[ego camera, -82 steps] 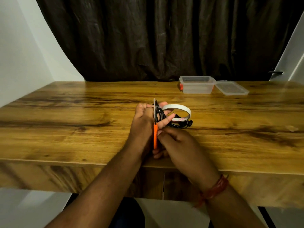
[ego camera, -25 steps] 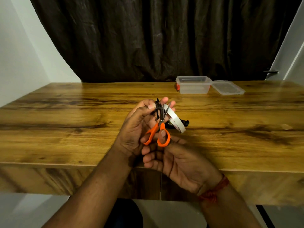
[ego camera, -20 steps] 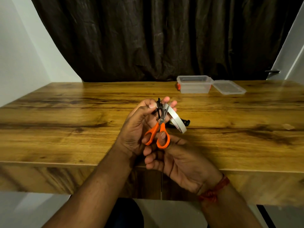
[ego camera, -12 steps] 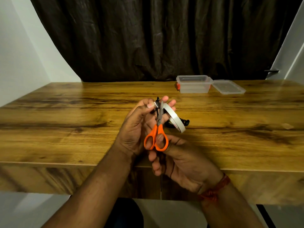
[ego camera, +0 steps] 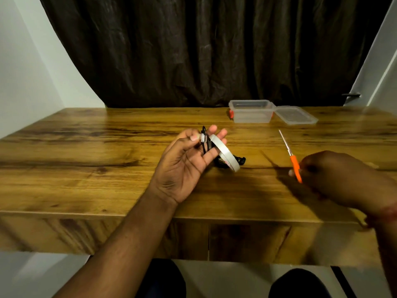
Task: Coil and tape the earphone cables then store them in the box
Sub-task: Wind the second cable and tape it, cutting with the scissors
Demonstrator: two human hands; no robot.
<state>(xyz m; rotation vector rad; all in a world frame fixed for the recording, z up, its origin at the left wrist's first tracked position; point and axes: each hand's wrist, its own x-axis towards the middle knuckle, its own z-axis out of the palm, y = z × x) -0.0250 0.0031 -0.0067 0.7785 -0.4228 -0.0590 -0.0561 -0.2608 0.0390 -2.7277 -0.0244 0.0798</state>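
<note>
Left hand [ego camera: 182, 166] pinches taped cable [ego camera: 204, 139], tape roll [ego camera: 225, 154] hanging on fingers. Right hand [ego camera: 335, 179], far right, closed on scissors [ego camera: 293, 161]. Press tape end flat. Box [ego camera: 251, 111] open, far right.

— What is seen of the earphone cable [ego camera: 204, 145]?
— A thin black bundle is held upright above the table; a band of pale tape [ego camera: 203, 137] is wrapped around it near the top; a further black part [ego camera: 240, 160] is seen lower, behind the tape roll [ego camera: 225, 154].

— And the roll?
— A white ring is seen tilted, just beside the bundle.

— And the box [ego camera: 251, 111]?
— A clear plastic tub is set open at the far edge; its lid [ego camera: 296, 115] is laid flat, touching its right side.
</note>
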